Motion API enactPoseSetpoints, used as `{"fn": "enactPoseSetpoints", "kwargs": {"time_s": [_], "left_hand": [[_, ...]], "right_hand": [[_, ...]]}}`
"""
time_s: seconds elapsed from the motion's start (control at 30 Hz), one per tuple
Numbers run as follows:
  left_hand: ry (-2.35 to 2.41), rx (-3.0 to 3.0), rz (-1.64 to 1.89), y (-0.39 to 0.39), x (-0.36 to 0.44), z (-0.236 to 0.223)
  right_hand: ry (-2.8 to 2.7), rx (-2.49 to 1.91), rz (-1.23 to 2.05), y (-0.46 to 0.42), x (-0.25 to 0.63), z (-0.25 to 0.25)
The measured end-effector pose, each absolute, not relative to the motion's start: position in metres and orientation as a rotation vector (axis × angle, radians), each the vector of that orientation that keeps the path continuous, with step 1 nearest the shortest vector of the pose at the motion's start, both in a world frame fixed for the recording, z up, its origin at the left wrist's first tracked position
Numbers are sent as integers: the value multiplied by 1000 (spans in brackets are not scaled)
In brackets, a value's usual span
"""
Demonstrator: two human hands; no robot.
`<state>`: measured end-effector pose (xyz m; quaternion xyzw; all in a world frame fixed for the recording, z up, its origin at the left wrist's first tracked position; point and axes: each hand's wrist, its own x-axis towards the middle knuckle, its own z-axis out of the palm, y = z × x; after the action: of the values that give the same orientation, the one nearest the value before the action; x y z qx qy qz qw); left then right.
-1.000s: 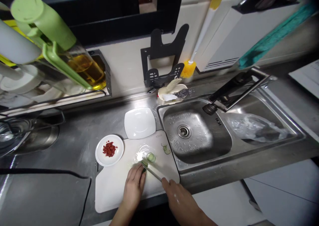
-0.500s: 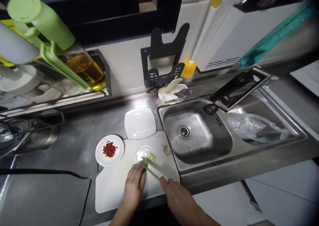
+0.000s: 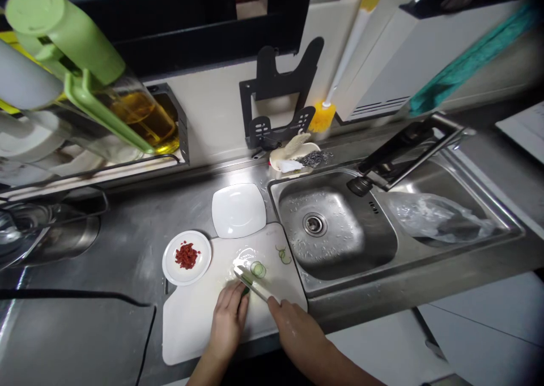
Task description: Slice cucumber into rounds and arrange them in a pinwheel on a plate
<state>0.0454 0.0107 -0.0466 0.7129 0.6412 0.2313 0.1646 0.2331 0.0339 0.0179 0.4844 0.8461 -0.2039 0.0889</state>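
Observation:
A white cutting board (image 3: pixel 191 323) lies on the steel counter. My left hand (image 3: pixel 229 312) is closed over a green cucumber (image 3: pixel 246 290), most of it hidden under my fingers. In my right hand (image 3: pixel 293 326) is a knife (image 3: pixel 253 284), its blade slanting up and left across the board just beyond my left fingertips. Thin cucumber slices (image 3: pixel 257 269) lie beside the blade. More thin cucumber pieces (image 3: pixel 283 255) are near the board's right edge.
A round plate (image 3: pixel 170 267) with chopped red pieces (image 3: pixel 187 255) overlaps the board's left corner. Behind the board sits a square white plate (image 3: pixel 238 210). To the right is a steel sink (image 3: pixel 340 233) under a black faucet (image 3: pixel 382 159). An oil bottle (image 3: pixel 140 114) stands on the left rack.
My right hand and the knife have moved slightly up and left, so the blade tip reaches farther past my left fingers. My left hand stays in place.

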Motion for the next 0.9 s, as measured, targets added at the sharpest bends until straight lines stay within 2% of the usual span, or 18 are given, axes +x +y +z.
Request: {"fn": "enactPoseSetpoints", "kwargs": {"time_s": [0.3,0.9], "left_hand": [[1819,1997,643,11,45,-47],[1816,2023,660,12,45,-44]], "right_hand": [[2237,1424,-881,54,216,35],[2179,1505,-1000,60,199,13]]}}
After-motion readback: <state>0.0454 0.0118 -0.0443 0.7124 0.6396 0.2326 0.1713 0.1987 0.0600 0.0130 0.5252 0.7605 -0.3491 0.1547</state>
